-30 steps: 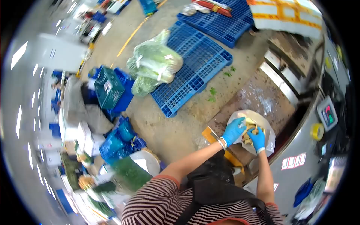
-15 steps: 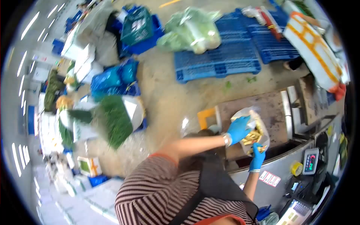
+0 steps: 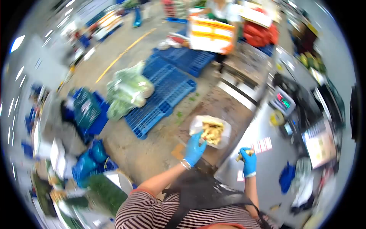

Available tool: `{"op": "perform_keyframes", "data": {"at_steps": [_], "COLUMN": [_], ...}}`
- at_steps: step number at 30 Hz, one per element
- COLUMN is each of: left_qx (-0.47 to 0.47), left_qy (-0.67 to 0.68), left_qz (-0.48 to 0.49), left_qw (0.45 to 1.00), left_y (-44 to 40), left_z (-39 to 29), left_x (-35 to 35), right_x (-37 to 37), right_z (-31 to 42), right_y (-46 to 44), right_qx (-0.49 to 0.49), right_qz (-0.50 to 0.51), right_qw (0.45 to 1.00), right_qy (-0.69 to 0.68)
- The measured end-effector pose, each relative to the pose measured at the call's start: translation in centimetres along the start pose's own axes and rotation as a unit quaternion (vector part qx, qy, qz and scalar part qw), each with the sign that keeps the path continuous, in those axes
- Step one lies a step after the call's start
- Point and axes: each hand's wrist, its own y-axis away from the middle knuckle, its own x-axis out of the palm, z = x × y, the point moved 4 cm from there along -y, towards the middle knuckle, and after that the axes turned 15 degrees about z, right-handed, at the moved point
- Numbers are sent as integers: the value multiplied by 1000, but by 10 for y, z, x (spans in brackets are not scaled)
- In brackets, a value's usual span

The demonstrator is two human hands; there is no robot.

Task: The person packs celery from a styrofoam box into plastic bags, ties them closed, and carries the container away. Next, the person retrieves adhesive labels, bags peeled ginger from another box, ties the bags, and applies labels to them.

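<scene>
A white plastic bag [image 3: 225,134] stands with its mouth spread wide, holding knobby pale-yellow pieces that look like ginger [image 3: 212,131]. My left hand [image 3: 194,149], in a blue glove, grips the near left rim of the bag, its fingertips beside the pieces. Over the grey metal table, to the right of the bag, my right hand [image 3: 249,163] is closed around a small piece of ginger [image 3: 240,156], partly covered by the gloved fingers. White-and-red labels [image 3: 263,145] lie just beyond that hand.
The bag rests on a brown, stained platform [image 3: 232,100]. Right of it are a scale display [image 3: 283,101], a tape roll [image 3: 276,118] and a screen [image 3: 319,143]. Blue pallets [image 3: 162,93] and bagged leafy greens [image 3: 127,89] lie on the floor. Another person [image 3: 223,11] stands behind a white-and-orange box [image 3: 211,34].
My view has turned right. My right hand has moved out of the bag to above the metal table with a piece of ginger. My left hand has drawn back to the bag's rim.
</scene>
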Motion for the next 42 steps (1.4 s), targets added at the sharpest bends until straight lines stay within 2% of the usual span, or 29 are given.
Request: {"op": "perform_keyframes", "data": {"at_steps": [1,2,3,5,7,10,13,15,19,21,23,24,25,26,27,30,31,33,34,35,36,37,39,41,42], "left_qx": [33,49,60,27,42,86,118,137,182,186,197,183,181,218,199,153,144,158,156,149,121,94,107,67,48], "left_qy": [-15,24,64,116,140,93,82,66,39,42,42,32,27,6,21,51,38,-3,-24,-51,-46,-34,-53,-95,-112], "left_qz": [15,40,67,156,206,313,400,437,470,468,480,487,490,486,493,523,521,516,509,498,493,488,380,217,145], "left_qw": [999,998,994,981,968,941,905,886,863,863,854,854,852,846,846,837,840,842,846,852,860,867,917,969,982], "left_y": [-2,-4,-5,-8,-2,15,31,40,53,58,61,64,67,69,69,77,75,76,72,72,67,62,48,31,21], "left_z": [-15,-34,-54,-78,-104,-133,-156,-163,-161,-156,-149,-153,-158,-151,-133,-120,-114,-93,-95,-97,-89,-78,-69,-57,-49], "left_x": [3,7,13,36,54,81,109,121,140,143,147,145,142,142,148,150,146,139,130,123,117,110,87,55,46], "right_x": [-14,-18,-29,-48,-62,-86,-111,-139,-178,-207,-213,-248,-247,-248,-248,-238,-243,-277,-269,-292,-283,-282,-260,-228,-203], "right_z": [-6,0,0,1,-2,-13,-20,-45,-72,-114,-121,-174,-177,-189,-196,-197,-210,-290,-259,-297,-267,-238,-170,-116,-88], "right_y": [12,30,43,71,103,152,206,247,357,420,468,509,534,556,577,611,623,678,666,676,645,615,520,414,355], "right_qx": [0,-32,-29,-72,-73,-46,-75,-111,-107,-104,-115,-133,-61,-67,-55,-9,27,273,479,525,439,396,165,18,-24], "right_qz": [-6,-47,-32,-86,-134,-201,-271,-314,-444,-542,-580,-533,-656,-680,-714,-763,-762,-747,-645,-647,-703,-707,-711,-645,-579], "right_qw": [1000,997,995,991,983,972,950,935,887,833,802,831,752,730,697,647,647,575,568,495,473,489,576,715,764], "right_qy": [-19,-54,-85,-75,-106,-109,-132,-119,-70,-41,-82,-84,28,-15,12,-10,-1,192,177,246,299,323,368,270,285]}}
